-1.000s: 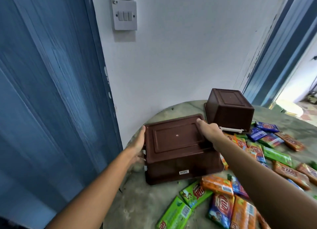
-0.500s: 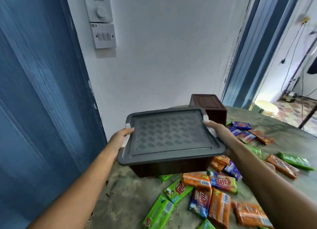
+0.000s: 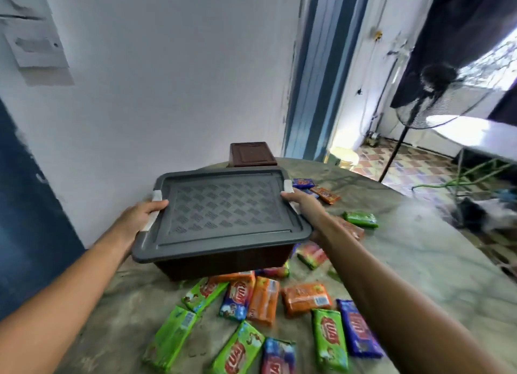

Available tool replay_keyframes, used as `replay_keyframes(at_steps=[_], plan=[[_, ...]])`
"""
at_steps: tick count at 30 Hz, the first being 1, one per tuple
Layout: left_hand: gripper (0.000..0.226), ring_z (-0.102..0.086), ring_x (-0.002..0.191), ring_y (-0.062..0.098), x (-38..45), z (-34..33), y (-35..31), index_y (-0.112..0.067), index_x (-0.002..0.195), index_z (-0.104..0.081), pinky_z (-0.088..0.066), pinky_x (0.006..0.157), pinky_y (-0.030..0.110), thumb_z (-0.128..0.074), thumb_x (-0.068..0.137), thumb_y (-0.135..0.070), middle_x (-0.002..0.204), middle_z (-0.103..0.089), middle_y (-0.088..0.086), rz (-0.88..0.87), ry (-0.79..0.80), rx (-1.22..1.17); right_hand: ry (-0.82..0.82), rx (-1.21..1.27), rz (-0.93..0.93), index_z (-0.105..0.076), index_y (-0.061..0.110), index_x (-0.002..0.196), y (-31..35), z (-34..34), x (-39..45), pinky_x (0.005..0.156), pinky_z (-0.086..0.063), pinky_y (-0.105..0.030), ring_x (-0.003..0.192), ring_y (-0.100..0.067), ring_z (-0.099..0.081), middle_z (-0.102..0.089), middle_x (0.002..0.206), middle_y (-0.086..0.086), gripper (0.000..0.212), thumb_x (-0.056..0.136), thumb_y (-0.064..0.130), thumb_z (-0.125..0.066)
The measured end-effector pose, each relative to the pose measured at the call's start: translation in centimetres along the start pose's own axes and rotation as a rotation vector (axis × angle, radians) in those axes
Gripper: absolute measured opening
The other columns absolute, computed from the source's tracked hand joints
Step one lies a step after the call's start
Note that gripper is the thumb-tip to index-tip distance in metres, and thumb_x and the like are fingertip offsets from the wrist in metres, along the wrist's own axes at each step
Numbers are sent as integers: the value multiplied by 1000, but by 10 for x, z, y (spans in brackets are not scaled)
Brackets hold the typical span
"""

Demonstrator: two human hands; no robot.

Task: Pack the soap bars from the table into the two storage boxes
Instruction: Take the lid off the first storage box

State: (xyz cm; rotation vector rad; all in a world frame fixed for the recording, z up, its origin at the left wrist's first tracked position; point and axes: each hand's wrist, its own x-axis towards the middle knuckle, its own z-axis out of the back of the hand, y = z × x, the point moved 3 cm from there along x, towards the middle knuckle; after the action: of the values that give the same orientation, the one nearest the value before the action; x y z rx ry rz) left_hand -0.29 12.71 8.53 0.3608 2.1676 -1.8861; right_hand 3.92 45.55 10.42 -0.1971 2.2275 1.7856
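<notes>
A brown storage box with a grey patterned lid (image 3: 223, 214) is held upright above the round table (image 3: 419, 261). My left hand (image 3: 140, 217) grips its left edge at the white clip, and my right hand (image 3: 302, 203) grips its right edge. A second brown box (image 3: 250, 154) stands upside down at the table's far edge by the wall. Several wrapped soap bars lie loose on the table, among them an orange one (image 3: 306, 298), a green one (image 3: 170, 337) and a blue one (image 3: 359, 330).
A white wall (image 3: 167, 80) rises right behind the table, with a blue door (image 3: 25, 205) to the left. A standing fan (image 3: 430, 99) and a tiled floor (image 3: 414, 163) lie beyond the table to the right.
The box was upside down on the table one second ago; both hands have lifted and turned it lid-up. The view has swung to the right since.
</notes>
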Motion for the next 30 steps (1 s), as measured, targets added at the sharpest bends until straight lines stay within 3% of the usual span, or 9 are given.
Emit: replay_keyframes(at_steps=[6, 10, 12, 15, 17, 19, 22, 26, 30], plan=[[31, -63, 42, 15, -19, -162, 8, -4, 78, -66, -53, 44, 21, -46, 97, -18, 52, -67, 6, 19, 175, 104, -216, 21, 115, -63, 10, 101, 40, 144, -68, 82, -57, -46, 85, -29, -67, -68, 99, -15, 12, 90, 11, -58], [35, -66, 70, 17, -45, -233, 18, 1, 82, -73, -54, 80, 25, -45, 98, -14, 75, -73, 11, -73, 214, 159, -225, 49, 51, -57, 5, 121, 44, 224, -100, 72, -59, -42, 92, -33, -70, -68, 111, -19, 41, 84, 22, -63], [49, -65, 57, 12, -63, -260, 28, -8, 59, -74, -54, 66, 18, -45, 98, -13, 58, -70, 2, -86, 226, 165, -189, 58, 44, -55, 5, 124, 41, 252, -113, 70, -58, -40, 91, -33, -71, -68, 111, -18, 42, 86, 23, -61], [52, -61, 40, 7, -99, -294, 51, -11, 58, -70, -48, 40, 15, -39, 99, -9, 45, -63, -2, -113, 303, 174, -166, 66, 48, -54, 5, 124, 31, 291, -131, 71, -58, -39, 91, -32, -71, -68, 112, -18, 42, 88, 26, -61], [63, -60, 38, 5, -124, -310, 70, -12, 47, -70, -47, 41, 15, -35, 99, -6, 42, -62, -4, -104, 287, 177, -162, 101, 37, -56, 3, 124, 16, 310, -146, 72, -58, -39, 95, -32, -70, -67, 115, -19, 45, 88, 28, -61], [56, -58, 37, 2, -132, -321, 97, -9, 51, -70, -49, 49, 14, -39, 97, -6, 40, -60, -3, -73, 229, 164, -139, 141, 22, -57, 1, 126, -6, 328, -158, 72, -58, -38, 99, -31, -68, -65, 121, -19, 48, 87, 30, -61], [65, -61, 42, 1, -157, -325, 147, -18, 38, -67, -53, 58, 17, -41, 96, -7, 46, -64, -8, -37, 152, 170, -112, 174, -49, -58, 0, 127, -44, 349, -181, 67, -58, -34, 87, -27, -69, -66, 113, -16, 48, 89, 29, -58], [56, -65, 45, 11, -203, -323, 208, -12, 52, -74, -52, 42, 21, -40, 97, -10, 52, -68, -1, 116, 111, 71, -20, 188, -169, -61, 3, 121, -81, 363, -208, 62, -58, -31, 75, -23, -71, -71, 95, -13, 40, 91, 29, -54], [20, -67, 50, 14, -252, -304, 229, -5, 94, -63, -53, 44, 23, -43, 94, -6, 60, -71, 2, 123, -2, -29, 15, 132, -140, -60, 7, 121, -109, 364, -236, 70, -58, -38, 84, -28, -68, -67, 107, -17, 36, 88, 22, -57]])
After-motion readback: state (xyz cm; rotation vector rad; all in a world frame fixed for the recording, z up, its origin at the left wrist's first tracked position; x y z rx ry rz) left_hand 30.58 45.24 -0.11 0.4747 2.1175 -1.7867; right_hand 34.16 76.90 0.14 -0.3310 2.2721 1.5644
